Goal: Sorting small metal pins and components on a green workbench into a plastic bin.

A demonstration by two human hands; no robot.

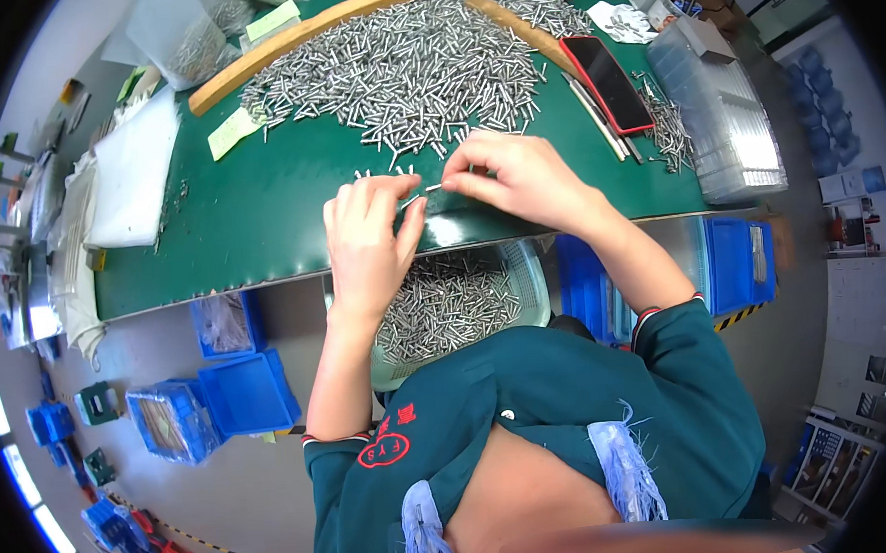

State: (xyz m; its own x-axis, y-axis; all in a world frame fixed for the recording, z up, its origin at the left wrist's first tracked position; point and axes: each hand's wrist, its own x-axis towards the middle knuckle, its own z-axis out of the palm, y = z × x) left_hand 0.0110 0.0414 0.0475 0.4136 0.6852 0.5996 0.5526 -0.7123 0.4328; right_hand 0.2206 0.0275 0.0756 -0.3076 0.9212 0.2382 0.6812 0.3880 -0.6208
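My left hand (pixel 365 243) is over the green table (pixel 259 206) near its front edge, thumb and fingers closed on a small metal pin (pixel 410 201). Just to its right, my right hand (pixel 520 176) pinches another short metal pin (pixel 433 188) between thumb and forefinger. The two pins point toward each other with a small gap; whether they touch is too small to tell. Several more pins poke up beyond my left fingers. Behind both hands spreads a large heap of loose silver pins (pixel 402 73). Below the table edge, a pale green basket (pixel 532 284) holds many more pins.
Curved wooden strips (pixel 300 42) border the heap. A red-cased phone (pixel 605 83) lies at the right, beside clear plastic trays (pixel 720 112). White sheets (pixel 137 172) lie at the left, near a yellow-green note (pixel 233 133). Blue bins (pixel 249 392) stand on the floor below.
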